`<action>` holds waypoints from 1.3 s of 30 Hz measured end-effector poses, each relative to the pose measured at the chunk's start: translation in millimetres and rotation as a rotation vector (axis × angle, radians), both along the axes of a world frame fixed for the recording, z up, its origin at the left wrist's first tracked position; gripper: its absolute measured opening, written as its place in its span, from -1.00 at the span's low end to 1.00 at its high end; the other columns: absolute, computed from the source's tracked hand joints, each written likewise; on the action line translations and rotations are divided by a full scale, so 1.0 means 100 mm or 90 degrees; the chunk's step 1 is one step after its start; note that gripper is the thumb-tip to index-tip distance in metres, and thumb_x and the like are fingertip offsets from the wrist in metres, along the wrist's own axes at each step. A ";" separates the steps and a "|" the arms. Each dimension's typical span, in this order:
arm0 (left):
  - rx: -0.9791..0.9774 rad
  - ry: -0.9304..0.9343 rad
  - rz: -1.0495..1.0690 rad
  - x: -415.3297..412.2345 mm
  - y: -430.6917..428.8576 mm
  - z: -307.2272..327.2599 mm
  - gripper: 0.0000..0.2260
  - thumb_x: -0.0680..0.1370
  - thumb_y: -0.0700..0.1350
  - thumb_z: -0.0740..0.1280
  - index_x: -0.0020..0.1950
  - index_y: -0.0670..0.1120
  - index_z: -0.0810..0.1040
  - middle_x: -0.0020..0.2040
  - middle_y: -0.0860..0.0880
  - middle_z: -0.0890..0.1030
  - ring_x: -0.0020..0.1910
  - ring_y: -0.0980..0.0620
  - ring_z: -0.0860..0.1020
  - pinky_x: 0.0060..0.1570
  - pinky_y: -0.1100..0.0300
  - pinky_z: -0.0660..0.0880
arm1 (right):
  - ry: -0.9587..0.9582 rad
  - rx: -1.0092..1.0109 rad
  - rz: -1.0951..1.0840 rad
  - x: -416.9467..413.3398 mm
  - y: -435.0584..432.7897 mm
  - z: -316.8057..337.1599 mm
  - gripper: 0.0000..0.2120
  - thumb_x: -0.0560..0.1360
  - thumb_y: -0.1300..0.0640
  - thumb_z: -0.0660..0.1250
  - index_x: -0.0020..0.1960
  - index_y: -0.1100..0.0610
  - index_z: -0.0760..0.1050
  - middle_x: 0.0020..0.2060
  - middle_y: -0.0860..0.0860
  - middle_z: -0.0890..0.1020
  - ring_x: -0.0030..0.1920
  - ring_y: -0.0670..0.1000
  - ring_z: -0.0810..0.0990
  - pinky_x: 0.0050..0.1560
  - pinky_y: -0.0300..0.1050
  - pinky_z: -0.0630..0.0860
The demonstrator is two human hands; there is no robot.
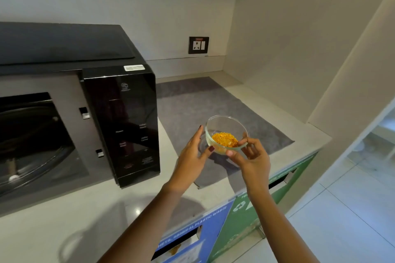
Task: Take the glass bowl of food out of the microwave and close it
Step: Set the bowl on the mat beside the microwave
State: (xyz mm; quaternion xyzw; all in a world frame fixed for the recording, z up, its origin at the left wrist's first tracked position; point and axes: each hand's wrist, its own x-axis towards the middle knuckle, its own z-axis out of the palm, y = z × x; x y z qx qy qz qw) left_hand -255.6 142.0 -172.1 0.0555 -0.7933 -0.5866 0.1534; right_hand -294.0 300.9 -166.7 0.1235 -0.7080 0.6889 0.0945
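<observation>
Both arms reach out to 1 o'clock. The left hand [192, 151] and right hand [251, 156] hold the bowl [226, 134] with fingers curled on its sides. The microwave [119, 124] sits open at 9 o'clock.

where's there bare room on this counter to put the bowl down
The grey mat right of the microwave is bare from under the glass bowl back toward the wall socket. The pale counter in front of the microwave's open cavity is also bare. It is tightest at the counter's front edge, where both hands, left hand and right hand, hold the bowl.
</observation>
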 end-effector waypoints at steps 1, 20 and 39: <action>-0.009 0.000 0.016 -0.12 -0.01 -0.03 -0.45 0.55 0.07 0.26 0.48 0.17 0.12 0.47 0.01 0.37 0.42 -0.02 0.36 0.34 -0.11 0.40 | 0.000 0.010 -0.016 -0.10 -0.03 -0.01 -0.67 0.23 0.24 0.59 -0.17 -0.06 0.54 -0.17 -0.16 0.70 -0.04 -0.19 0.67 -0.08 -0.25 0.59; 0.107 -0.046 0.106 -1.42 -0.27 -0.15 -0.51 0.61 -0.06 0.17 0.52 0.03 0.09 0.48 -0.14 0.32 0.41 -0.16 0.36 0.37 -0.15 0.34 | -0.056 0.003 0.057 -1.27 -0.59 -0.06 -0.66 0.32 0.42 0.48 0.02 0.23 0.46 -0.09 0.04 0.64 0.01 0.03 0.63 -0.09 -0.32 0.60; -0.034 -0.090 0.130 -1.14 -0.23 -0.13 -0.60 0.63 -0.10 0.11 0.48 0.04 0.20 0.42 -0.12 0.41 0.36 -0.16 0.41 0.29 -0.08 0.41 | 0.020 0.266 -0.045 -0.99 -0.54 0.06 -0.53 0.44 0.34 0.40 0.29 0.05 0.45 0.13 0.10 0.62 0.03 -0.09 0.56 0.06 -0.40 0.41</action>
